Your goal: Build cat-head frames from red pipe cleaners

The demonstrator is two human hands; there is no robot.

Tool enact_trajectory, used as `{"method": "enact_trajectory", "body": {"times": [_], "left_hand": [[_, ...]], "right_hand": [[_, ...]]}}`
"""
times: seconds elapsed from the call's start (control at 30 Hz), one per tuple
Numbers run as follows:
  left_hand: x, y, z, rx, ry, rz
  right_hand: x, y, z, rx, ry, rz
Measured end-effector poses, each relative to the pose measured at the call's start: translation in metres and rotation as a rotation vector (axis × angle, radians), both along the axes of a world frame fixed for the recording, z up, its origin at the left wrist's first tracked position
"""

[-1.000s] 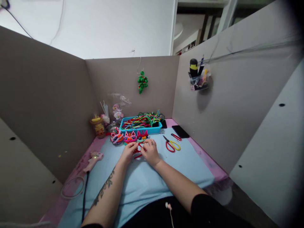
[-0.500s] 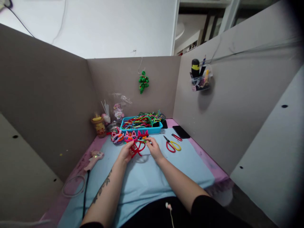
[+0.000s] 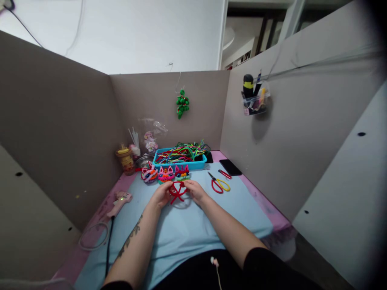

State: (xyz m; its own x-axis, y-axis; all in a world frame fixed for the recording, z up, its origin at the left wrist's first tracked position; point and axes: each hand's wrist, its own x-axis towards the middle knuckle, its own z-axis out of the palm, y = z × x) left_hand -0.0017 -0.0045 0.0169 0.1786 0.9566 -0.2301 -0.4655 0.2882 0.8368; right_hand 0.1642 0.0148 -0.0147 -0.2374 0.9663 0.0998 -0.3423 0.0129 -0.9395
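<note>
Between my hands is a red pipe-cleaner frame [image 3: 178,196], bent into a loop with strands crossing at its middle and loose ends pointing down. My left hand [image 3: 162,195] pinches its left side, fingers closed. On the opposite side, my right hand [image 3: 195,191] grips the upper right of the loop between thumb and fingers. The frame is held just above the blue cloth [image 3: 181,229]. Right behind it stand three fuzzy animal-like figures: a red, white and blue one [image 3: 149,174], a pink one [image 3: 166,174] and a red-eared one [image 3: 182,173].
A blue basket [image 3: 181,166] of colourful pipe cleaners stands at the back. Scissors [image 3: 219,184], a small red tool [image 3: 225,174] and a black phone [image 3: 230,167] lie right. A pink glue gun [image 3: 120,203] with its cable lies left, below a brown jar [image 3: 125,160].
My right hand has come in and down to the red frame and now grips its right side. The frame has turned to face me more squarely and shifted slightly right.
</note>
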Motion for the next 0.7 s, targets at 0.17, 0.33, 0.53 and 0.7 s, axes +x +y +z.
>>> {"method": "enact_trajectory", "body": {"times": [0.17,0.33,0.53,0.7], "left_hand": [[0.0027,-0.0023,0.0011,0.070,0.022,-0.041],[0.0044,-0.0036,0.0030,0.110,0.040,-0.064],[0.0043,-0.0019,0.0006,0.116,0.036,-0.068],[0.0020,0.0017,-0.0041,0.095,0.032,-0.042]], "right_hand": [[-0.0001,-0.0031,0.0037,-0.064,0.082,0.076],[0.0009,-0.0034,0.0046,-0.104,0.156,0.106],[-0.0015,-0.0060,0.0053,-0.113,0.189,0.139],[-0.0019,-0.0006,-0.0002,-0.100,0.137,0.077]]}}
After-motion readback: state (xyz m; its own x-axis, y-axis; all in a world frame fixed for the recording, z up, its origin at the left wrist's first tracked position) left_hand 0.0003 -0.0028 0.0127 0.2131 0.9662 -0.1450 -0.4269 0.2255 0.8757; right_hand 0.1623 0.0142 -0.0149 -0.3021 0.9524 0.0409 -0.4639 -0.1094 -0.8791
